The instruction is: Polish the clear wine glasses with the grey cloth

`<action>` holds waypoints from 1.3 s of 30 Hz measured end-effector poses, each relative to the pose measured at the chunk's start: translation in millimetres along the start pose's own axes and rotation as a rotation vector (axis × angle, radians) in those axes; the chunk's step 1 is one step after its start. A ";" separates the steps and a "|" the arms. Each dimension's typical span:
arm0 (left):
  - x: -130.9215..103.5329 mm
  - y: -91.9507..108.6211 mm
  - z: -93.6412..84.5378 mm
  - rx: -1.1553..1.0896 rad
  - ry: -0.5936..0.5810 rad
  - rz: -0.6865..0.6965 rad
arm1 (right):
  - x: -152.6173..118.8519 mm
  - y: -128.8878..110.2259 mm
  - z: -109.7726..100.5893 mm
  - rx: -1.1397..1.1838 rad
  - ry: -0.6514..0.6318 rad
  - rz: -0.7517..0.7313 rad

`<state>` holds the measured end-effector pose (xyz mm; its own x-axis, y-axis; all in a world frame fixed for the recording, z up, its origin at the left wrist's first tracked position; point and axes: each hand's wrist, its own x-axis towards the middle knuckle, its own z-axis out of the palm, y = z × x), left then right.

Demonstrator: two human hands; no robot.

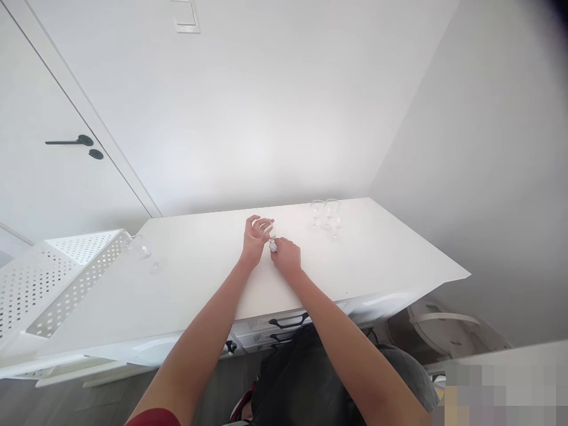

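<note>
Near the middle of the white tabletop, a small clear glass (pixel 273 244) is between my two hands. My left hand (pixel 256 236) curls around its upper part, with the fingers bent. My right hand (pixel 286 255) pinches its lower end, where something pale shows at the fingertips. Several clear stemmed glasses (pixel 327 218) stand together toward the back right of the table. Another clear glass (pixel 141 247) is at the left, by the perforated panel; its outline is faint against the white surface.
The white table (pixel 199 284) has drawers with black handles (pixel 289 321) along its front. A white perforated rack (pixel 39 278) adjoins its left end. Walls rise behind and to the right. A door with a black handle (pixel 66 142) is at the left. A white chair (pixel 448 331) stands at lower right.
</note>
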<state>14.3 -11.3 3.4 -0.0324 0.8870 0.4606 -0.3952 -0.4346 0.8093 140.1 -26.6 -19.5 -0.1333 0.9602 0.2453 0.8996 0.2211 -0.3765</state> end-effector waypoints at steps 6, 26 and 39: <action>-1.7 -0.9 -3.4 0.012 0.039 -0.133 | 2.0 20.2 -10.9 0.094 0.043 0.184; -6.0 6.5 2.9 0.093 -0.020 -0.155 | -1.1 114.1 -45.9 0.115 0.180 0.556; -5.9 3.8 2.7 0.117 -0.024 -0.151 | -24.4 102.7 -53.5 -0.001 0.100 0.524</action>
<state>15.5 -18.5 4.8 0.0412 0.9401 0.3384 -0.2849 -0.3136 0.9058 258.0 -36.4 -16.4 0.3741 0.9210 0.1090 0.8356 -0.2838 -0.4703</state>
